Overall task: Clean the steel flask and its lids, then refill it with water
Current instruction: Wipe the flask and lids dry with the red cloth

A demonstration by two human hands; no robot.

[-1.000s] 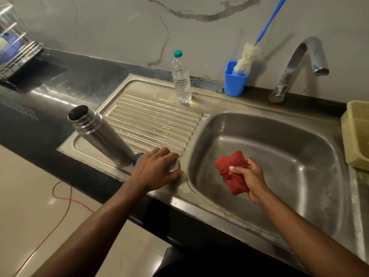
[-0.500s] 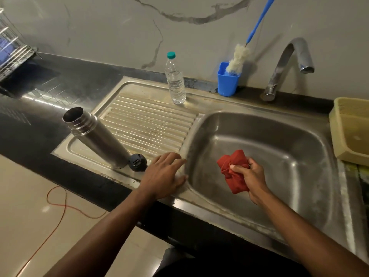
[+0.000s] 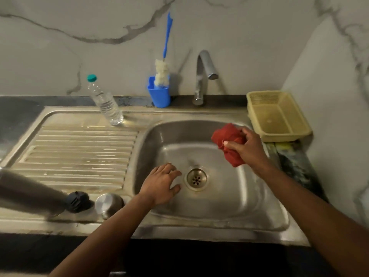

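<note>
Steel flask [image 3: 30, 193] on drainboard, well left of left hand [image 3: 160, 184] fingers [image 3: 169, 170].

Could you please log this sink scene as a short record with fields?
left hand: open, empty, over the sink basin
right hand: grips red cloth
steel flask: uncapped, on drainboard
dark inner lid: beside flask
steel outer lid: on drainboard
water bottle: capped, behind drainboard
bottle brush: in blue cup
tap: no water visible
</note>
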